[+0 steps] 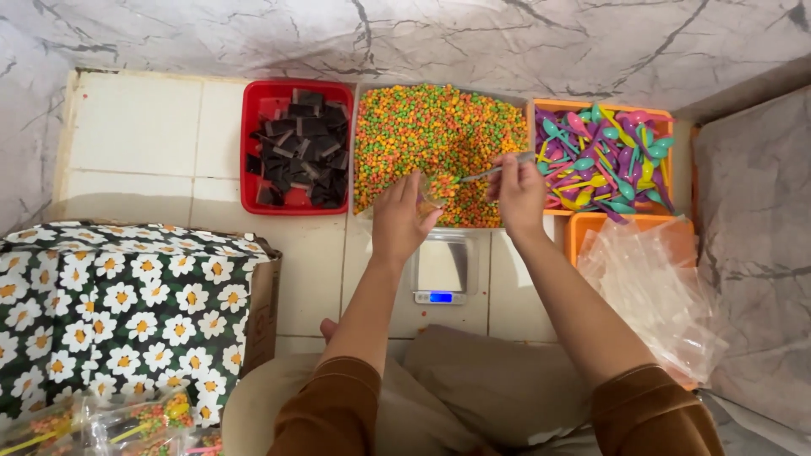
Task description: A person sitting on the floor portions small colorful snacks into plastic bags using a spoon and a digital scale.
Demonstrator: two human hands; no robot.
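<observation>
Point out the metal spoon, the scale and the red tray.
metal spoon (494, 172), head view, middle of its handle near the right hand.
scale (441, 296), head view, lit blue display at its front edge.
red tray (248, 143), head view, left wall.

I sit on a white tiled floor (135, 135). Grey-veined marble walls (507, 38) rise ahead and at my sides, and a daisy-print cloth (118, 304) lies at my left.
</observation>
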